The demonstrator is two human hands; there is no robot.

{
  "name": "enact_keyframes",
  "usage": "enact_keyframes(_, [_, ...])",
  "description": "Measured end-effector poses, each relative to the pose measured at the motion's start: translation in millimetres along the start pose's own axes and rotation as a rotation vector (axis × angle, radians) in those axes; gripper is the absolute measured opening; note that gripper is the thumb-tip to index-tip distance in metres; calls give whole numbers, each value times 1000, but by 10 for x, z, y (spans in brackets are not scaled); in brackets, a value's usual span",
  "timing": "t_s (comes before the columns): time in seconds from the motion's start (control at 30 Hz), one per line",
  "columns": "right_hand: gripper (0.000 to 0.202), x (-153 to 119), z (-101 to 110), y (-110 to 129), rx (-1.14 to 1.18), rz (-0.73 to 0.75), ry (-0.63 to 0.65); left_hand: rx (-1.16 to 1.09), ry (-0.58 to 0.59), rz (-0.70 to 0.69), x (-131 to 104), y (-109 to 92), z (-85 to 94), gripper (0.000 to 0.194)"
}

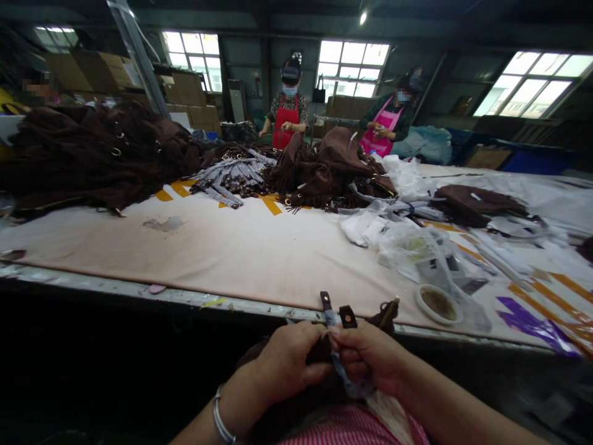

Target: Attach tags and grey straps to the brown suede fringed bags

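Close to my body, below the table's front edge, both hands meet at a strap (330, 318) in a pale grey wrapping. Its dark brown end tab with a metal snap points up, and a second tab (347, 317) stands beside it. My right hand (370, 352) is closed around the wrapped strap, thumb on top. My left hand (291, 355) is closed on dark brown material, apparently the bag (319, 351) in my lap; its thumb nearly touches my right thumb. A dark zipper end (386, 314) sticks up behind my right hand. My hands hide most of the bag.
The cloth-covered table (241, 253) has a torn patch at left. Brown fringed bags (324, 167), wrapped straps (236, 176) and a dark heap (92, 154) lie across it. At right are a bowl of brown liquid (438, 304) and plastic bags. Two people in aprons stand opposite.
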State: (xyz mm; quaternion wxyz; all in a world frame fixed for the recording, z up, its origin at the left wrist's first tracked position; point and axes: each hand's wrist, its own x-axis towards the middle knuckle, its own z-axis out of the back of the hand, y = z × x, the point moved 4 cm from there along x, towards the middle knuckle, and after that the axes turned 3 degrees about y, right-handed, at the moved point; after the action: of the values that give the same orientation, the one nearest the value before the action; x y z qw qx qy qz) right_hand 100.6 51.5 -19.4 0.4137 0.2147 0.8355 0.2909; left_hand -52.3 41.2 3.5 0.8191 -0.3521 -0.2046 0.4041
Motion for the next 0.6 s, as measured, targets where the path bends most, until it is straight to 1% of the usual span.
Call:
enact_keyframes(0.07, [21, -48, 45, 86, -104, -131, 14, 68, 38, -33, -6, -11, -48, 36])
enact_keyframes(0.1, [20, -73, 57, 135, -133, -146, 19, 63, 35, -39, -4, -13, -48, 37])
enact_keyframes(0.17, [20, -102, 44, 211, -119, -87, 41, -15, -16, -24, 8, -6, 1, 36])
enact_keyframes(0.27, [28, -80, -32, 182, -28, 69, 89, -157, -93, 12, 28, 14, 98, 28])
enact_keyframes(0.33, [32, -32, -57, 98, 26, 166, 58, -194, -107, 20, 34, 25, 123, 26])
enact_keyframes(0.4, [34, 14, -51, 29, 60, 224, -10, -176, -104, 23, 30, 35, 107, 30])
enact_keyframes(0.43, [35, 29, -43, 12, 64, 221, -41, -148, -100, 23, 24, 38, 89, 33])
enact_keyframes(0.5, [34, 32, -24, 25, 9, 149, -69, -73, -71, 13, 10, 32, 36, 37])
enact_keyframes(0.6, [23, -20, 5, 138, -222, 2, -14, 61, 10, -26, -6, -4, -48, 37])
